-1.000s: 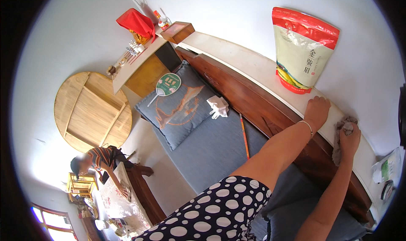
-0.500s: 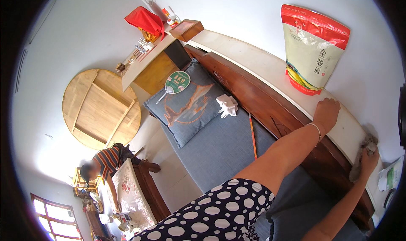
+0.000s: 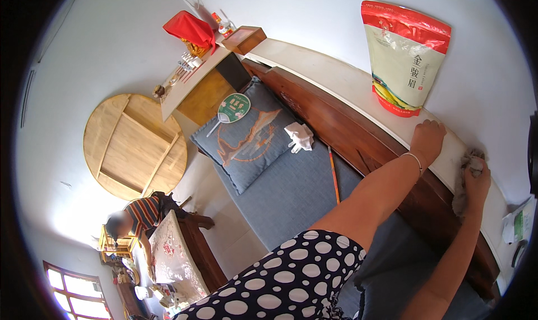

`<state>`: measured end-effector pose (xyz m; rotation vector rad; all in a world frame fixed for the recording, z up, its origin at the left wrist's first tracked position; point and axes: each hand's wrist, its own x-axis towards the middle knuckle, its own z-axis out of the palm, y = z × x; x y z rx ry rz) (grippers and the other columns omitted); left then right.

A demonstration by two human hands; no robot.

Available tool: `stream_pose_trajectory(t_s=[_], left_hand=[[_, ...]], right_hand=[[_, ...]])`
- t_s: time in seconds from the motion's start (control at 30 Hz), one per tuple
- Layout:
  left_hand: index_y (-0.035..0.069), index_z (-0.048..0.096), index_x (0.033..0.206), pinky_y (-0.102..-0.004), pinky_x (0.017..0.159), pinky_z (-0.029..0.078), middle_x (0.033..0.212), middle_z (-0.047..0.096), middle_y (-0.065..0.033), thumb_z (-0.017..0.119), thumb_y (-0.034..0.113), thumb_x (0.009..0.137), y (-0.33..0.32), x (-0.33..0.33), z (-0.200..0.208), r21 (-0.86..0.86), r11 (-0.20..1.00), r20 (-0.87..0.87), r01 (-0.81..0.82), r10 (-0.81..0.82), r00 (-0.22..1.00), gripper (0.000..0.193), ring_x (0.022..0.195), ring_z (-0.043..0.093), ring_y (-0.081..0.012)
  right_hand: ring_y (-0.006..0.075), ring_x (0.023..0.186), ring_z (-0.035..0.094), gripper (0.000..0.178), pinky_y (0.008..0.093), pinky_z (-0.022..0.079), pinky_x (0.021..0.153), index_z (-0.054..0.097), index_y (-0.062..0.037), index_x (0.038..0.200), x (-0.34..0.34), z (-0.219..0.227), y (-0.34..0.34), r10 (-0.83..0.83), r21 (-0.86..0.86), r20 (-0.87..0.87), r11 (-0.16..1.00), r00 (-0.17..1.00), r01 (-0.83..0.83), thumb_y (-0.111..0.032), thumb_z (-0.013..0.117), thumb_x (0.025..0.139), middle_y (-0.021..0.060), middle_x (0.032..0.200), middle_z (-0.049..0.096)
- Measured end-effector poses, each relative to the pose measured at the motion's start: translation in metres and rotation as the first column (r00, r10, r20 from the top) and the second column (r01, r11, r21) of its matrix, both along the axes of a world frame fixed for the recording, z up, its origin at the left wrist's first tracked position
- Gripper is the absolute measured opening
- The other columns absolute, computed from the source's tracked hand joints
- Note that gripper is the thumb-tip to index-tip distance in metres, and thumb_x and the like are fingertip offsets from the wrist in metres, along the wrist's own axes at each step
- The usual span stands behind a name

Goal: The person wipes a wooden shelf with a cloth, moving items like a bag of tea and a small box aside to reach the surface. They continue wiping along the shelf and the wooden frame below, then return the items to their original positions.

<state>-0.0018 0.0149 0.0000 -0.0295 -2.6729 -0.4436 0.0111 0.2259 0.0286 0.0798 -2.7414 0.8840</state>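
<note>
My left hand (image 3: 428, 142) is closed, its curled fingers resting on the white ledge (image 3: 443, 171) just below a standing pouch (image 3: 406, 59). The pouch is cream with a red top and base. My right hand (image 3: 478, 182) grips a crumpled grey cloth (image 3: 460, 192) pressed to the same ledge, nearer to me. A gap of bare ledge separates the two hands. The fingertips of my left hand are hidden, and no object shows around them.
Below the ledge runs a dark wooden backrest (image 3: 336, 121). On the blue seat lie a cushion (image 3: 238, 163), a round fan (image 3: 233, 108), white gloves (image 3: 300, 137) and a red stick (image 3: 334, 177). A green-and-white package (image 3: 518, 224) stands at right. Another person (image 3: 143, 216) bends over a table.
My right hand and the cloth have moved along the ledge toward my left hand. My left hand and the pouch appear slightly farther up and left in the picture.
</note>
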Motion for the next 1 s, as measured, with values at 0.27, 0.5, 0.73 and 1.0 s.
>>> stream_pose_trajectory(t_s=[0.27,0.5,0.73,1.0], left_hand=[[0.008,0.06,0.089,-0.0374,0.072,0.048,0.087,0.061,-0.0077,0.053,0.022,0.091,0.007,-0.001,0.003,0.049,0.999,0.024,-0.003,0.002,1.0,0.015,0.087,0.059,-0.0237],[0.009,0.059,0.09,-0.0365,0.072,0.048,0.087,0.061,-0.0082,0.054,0.017,0.088,0.008,0.003,0.006,0.045,0.999,0.044,0.009,-0.011,0.999,0.01,0.087,0.058,-0.0241],[0.008,0.059,0.09,-0.0371,0.072,0.047,0.087,0.061,-0.0085,0.053,0.016,0.087,0.006,0.001,0.007,0.059,0.997,0.015,0.041,-0.042,0.999,0.011,0.087,0.058,-0.0242],[0.008,0.06,0.091,-0.0375,0.072,0.047,0.088,0.061,-0.009,0.051,0.018,0.09,-0.004,0.004,-0.001,0.087,0.996,0.02,0.023,-0.025,1.0,0.014,0.087,0.058,-0.0246]], right_hand=[[0.0327,0.116,0.053,0.052,0.0384,0.04,0.098,0.053,0.0012,0.126,0.018,-0.019,0.106,-0.127,0.003,0.026,0.992,0.992,0.127,-0.02,0.065,0.08,0.0213,0.125,0.055],[0.0301,0.115,0.054,0.052,0.0357,0.04,0.098,0.054,0.001,0.125,0.004,-0.04,0.094,-0.075,-0.074,-0.058,0.995,0.996,0.071,-0.022,0.067,0.08,0.0184,0.121,0.058],[0.0385,0.111,0.055,0.053,0.0403,0.042,0.096,0.056,0.0007,0.122,-0.046,-0.047,0.004,-0.046,0.031,-0.102,0.998,0.994,0.05,-0.022,0.066,0.076,0.0238,0.118,0.058],[0.036,0.106,0.058,0.05,0.0404,0.044,0.092,0.056,0.0025,0.121,0.002,-0.021,0.045,-0.095,-0.015,0.048,0.995,0.994,0.096,-0.02,0.065,0.077,0.0218,0.112,0.062]])
